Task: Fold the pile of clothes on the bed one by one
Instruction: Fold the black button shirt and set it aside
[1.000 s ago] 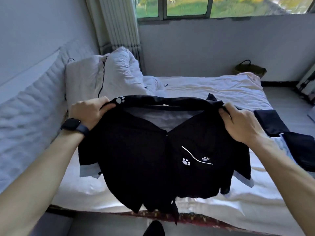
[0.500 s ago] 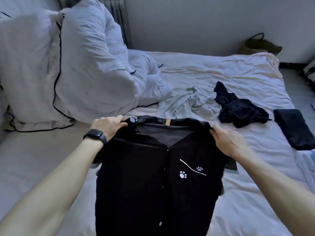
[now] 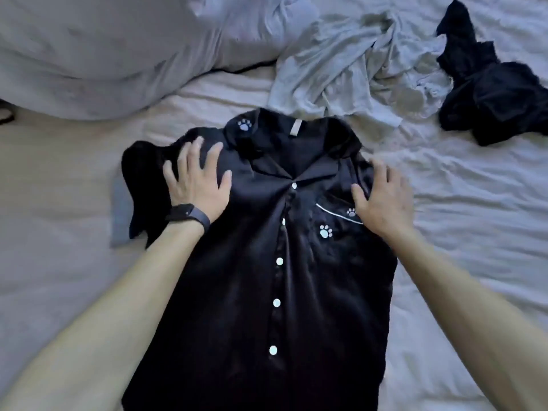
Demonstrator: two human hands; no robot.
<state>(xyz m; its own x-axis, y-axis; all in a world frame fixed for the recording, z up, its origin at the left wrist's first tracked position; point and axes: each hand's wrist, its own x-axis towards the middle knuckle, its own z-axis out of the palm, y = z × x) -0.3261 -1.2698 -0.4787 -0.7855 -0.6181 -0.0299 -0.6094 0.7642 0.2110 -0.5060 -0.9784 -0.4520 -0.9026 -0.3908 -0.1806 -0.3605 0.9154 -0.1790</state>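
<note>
A black satin button-up shirt (image 3: 275, 277) with white paw prints lies face up on the bed (image 3: 474, 232), collar pointing away from me. My left hand (image 3: 197, 180), a dark watch on its wrist, presses flat with spread fingers on the shirt's left shoulder. My right hand (image 3: 382, 198) rests flat on the right shoulder beside the chest pocket. The left sleeve is bunched out to the side; the right sleeve is hidden under the shirt body.
A crumpled pale grey garment (image 3: 355, 69) lies just beyond the collar. A crumpled black garment (image 3: 489, 93) sits at the far right. A large white pillow (image 3: 118, 54) fills the upper left. Wrinkled bedsheet spreads on both sides.
The shirt has gone from held up by its shoulders to lying flat on the bed. Both hands have let go of the collar area and now lie flat on the shoulders.
</note>
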